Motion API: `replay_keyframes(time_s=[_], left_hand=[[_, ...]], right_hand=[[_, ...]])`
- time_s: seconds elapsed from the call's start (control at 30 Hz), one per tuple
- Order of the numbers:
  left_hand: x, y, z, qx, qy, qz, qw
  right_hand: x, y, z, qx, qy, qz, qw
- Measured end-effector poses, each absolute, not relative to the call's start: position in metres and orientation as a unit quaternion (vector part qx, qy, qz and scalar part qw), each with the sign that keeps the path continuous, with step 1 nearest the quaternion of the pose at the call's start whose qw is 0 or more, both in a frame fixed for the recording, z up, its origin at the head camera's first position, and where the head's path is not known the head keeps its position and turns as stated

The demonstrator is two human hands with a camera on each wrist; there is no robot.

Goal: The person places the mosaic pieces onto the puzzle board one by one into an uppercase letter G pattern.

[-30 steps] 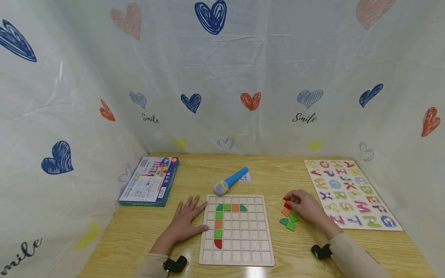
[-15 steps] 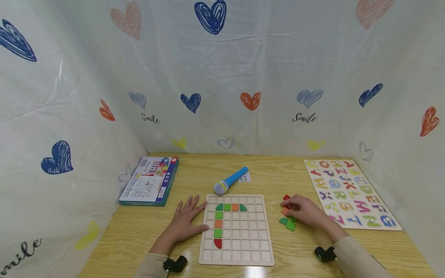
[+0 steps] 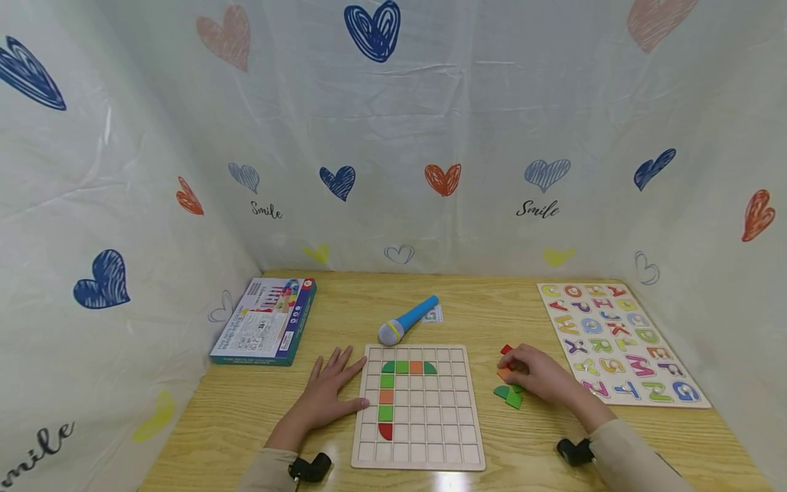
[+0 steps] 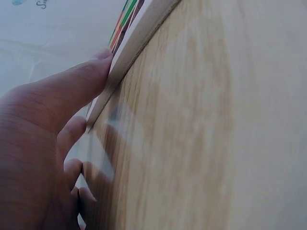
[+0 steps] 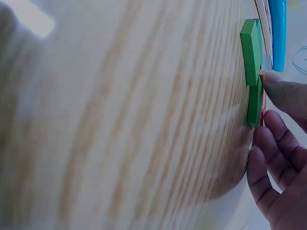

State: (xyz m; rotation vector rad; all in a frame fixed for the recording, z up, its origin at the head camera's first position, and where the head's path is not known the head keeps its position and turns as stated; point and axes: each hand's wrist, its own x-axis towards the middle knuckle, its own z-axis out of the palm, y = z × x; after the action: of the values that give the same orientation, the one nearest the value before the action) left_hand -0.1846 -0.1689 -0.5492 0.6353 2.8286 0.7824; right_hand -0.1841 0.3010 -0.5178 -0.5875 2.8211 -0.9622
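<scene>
A pale wooden grid board (image 3: 430,434) lies in front of me, with green, orange and red tiles set in an upside-down L. My left hand (image 3: 328,393) is spread flat beside its left edge; the thumb (image 4: 86,79) touches that edge. Right of the board, my right hand (image 3: 537,372) has thumb and fingers pinched at an orange tile (image 3: 504,374), which they partly cover. A red tile (image 3: 507,349) shows just beyond the fingertips. Nearer to me are a green square tile (image 3: 514,400) and a dark green rounded tile (image 3: 501,391); another green tile (image 5: 255,103) is mostly under the hand.
Behind the board lies a blue toy microphone (image 3: 408,320) next to a small printed card (image 3: 434,314). A flat box (image 3: 264,320) is at the back left of the table (image 3: 344,301). An alphabet puzzle board (image 3: 621,345) lies at the right, close to my right forearm.
My right hand has shifted slightly towards me, from the red tile to the orange one, and now covers much of one green tile. The left hand stays in place.
</scene>
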Motion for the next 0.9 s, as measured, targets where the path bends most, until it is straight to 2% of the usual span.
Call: replay_keyframes(time_s=[0.3, 0.6, 0.9], left_hand=[[-0.185, -0.168, -0.548, 0.212, 0.94, 0.259, 0.07], [-0.184, -0.169, -0.549, 0.208, 0.943, 0.252, 0.066], [-0.185, -0.169, -0.55, 0.209, 0.941, 0.257, 0.069]], right_hand=[[-0.173, 0.314, -0.519, -0.185, 0.915, -0.352, 0.068], [-0.167, 0.324, -0.52, -0.182, 0.924, -0.323, 0.094], [-0.167, 0.322, -0.518, -0.148, 0.927, -0.336, 0.07]])
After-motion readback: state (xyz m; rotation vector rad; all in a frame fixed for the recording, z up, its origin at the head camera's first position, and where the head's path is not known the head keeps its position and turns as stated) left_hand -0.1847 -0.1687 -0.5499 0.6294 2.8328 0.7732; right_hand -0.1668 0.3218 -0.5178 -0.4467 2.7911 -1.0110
